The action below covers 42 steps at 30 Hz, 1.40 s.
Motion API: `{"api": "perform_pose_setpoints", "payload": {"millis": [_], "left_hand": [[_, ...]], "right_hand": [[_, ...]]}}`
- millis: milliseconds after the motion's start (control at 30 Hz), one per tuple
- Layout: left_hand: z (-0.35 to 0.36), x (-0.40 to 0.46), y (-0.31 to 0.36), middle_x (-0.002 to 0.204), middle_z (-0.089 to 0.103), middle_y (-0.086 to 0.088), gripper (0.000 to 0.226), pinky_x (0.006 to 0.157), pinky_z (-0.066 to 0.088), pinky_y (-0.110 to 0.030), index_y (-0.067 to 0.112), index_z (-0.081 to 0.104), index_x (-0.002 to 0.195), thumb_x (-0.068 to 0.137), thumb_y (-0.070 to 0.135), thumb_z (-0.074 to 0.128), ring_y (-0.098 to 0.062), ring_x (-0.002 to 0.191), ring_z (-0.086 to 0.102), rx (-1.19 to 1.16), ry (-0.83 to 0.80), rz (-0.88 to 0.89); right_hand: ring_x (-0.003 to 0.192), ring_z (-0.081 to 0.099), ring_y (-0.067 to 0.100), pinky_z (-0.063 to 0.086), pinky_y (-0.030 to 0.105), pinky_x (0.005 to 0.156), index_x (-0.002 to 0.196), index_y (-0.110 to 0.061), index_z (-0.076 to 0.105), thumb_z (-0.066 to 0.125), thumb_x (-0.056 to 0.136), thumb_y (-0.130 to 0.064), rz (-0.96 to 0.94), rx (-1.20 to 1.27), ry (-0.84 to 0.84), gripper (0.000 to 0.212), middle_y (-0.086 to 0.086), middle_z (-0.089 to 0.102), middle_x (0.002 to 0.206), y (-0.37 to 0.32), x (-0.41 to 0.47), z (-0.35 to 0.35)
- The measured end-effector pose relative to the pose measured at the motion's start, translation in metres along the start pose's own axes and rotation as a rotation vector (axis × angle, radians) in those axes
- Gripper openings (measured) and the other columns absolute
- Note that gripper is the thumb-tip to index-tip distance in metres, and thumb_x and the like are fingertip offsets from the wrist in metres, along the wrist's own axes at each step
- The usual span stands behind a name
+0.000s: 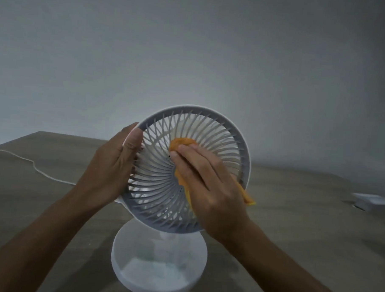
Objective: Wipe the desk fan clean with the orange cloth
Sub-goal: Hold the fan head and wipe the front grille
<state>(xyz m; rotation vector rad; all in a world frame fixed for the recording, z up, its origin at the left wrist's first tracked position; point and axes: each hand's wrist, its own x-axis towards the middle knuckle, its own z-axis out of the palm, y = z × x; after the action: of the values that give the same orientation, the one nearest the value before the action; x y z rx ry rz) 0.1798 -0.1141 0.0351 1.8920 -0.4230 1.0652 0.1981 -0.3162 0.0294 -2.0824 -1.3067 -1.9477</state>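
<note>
The white desk fan [162, 210] stands on the table [294, 216], its spiral grille tilted up toward the camera. The left hand [111, 164] grips its rim; the right hand [207, 186], fingers flat, presses the orange cloth [181, 143] on the grille's centre.

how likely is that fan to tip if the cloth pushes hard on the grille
The desk fan looks light, with a big head tilted above a narrow neck, so a hard push could rock it. Its wide round base should help. The left hand braces the rim, probably preventing tipping.
</note>
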Motion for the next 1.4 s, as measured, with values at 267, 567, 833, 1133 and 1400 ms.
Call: {"api": "perform_pose_setpoints", "payload": {"millis": [267, 567, 833, 1133, 1400], "left_hand": [[-0.001, -0.003, 0.001, 0.091, 0.059, 0.034, 0.032, 0.066, 0.032, 0.005, 0.039, 0.054, 0.110, 0.105, 0.044, 0.023, 0.028, 0.087, 0.050, 0.046, 0.008, 0.042], [0.004, -0.001, 0.001, 0.083, 0.058, 0.020, 0.037, 0.062, 0.038, -0.014, 0.041, 0.053, 0.087, 0.104, 0.047, 0.020, 0.022, 0.076, 0.053, 0.122, 0.027, 0.015], [0.005, -0.001, -0.002, 0.078, 0.056, 0.007, 0.050, 0.066, 0.040, -0.020, 0.014, 0.058, 0.095, 0.104, 0.046, 0.020, 0.003, 0.075, 0.053, 0.157, 0.042, 0.018], [0.004, -0.001, -0.002, 0.078, 0.058, 0.008, 0.055, 0.055, 0.034, -0.003, 0.008, 0.056, 0.094, 0.104, 0.048, 0.020, 0.014, 0.070, 0.054, 0.138, 0.036, 0.014], [0.005, -0.001, -0.002, 0.080, 0.057, 0.012, 0.043, 0.056, 0.033, 0.000, 0.020, 0.054, 0.092, 0.106, 0.042, 0.020, 0.017, 0.073, 0.054, 0.149, 0.039, 0.059]], "right_hand": [[0.140, 0.042, 0.035, 0.041, 0.051, 0.112, 0.134, 0.006, 0.054, 0.062, 0.092, 0.008, 0.266, 0.018, 0.083, 0.042, 0.020, 0.051, 0.143, 0.039, -0.031, -0.013], [0.142, 0.041, 0.031, 0.039, 0.045, 0.115, 0.132, 0.006, 0.055, 0.055, 0.098, 0.002, 0.205, 0.098, -0.094, 0.035, 0.019, 0.051, 0.144, 0.001, -0.073, -0.024], [0.141, 0.042, 0.031, 0.041, 0.045, 0.114, 0.134, 0.006, 0.052, 0.059, 0.092, 0.009, 0.374, 0.104, 0.073, 0.043, 0.020, 0.048, 0.144, 0.016, -0.064, -0.038], [0.142, 0.040, 0.030, 0.042, 0.047, 0.112, 0.134, 0.004, 0.054, 0.062, 0.092, 0.008, 0.231, 0.180, -0.142, 0.043, 0.016, 0.051, 0.145, -0.014, -0.090, -0.021], [0.138, 0.045, 0.033, 0.041, 0.044, 0.114, 0.130, 0.007, 0.056, 0.059, 0.094, 0.008, 0.352, 0.121, 0.011, 0.036, 0.021, 0.053, 0.140, 0.008, -0.070, -0.038]]}}
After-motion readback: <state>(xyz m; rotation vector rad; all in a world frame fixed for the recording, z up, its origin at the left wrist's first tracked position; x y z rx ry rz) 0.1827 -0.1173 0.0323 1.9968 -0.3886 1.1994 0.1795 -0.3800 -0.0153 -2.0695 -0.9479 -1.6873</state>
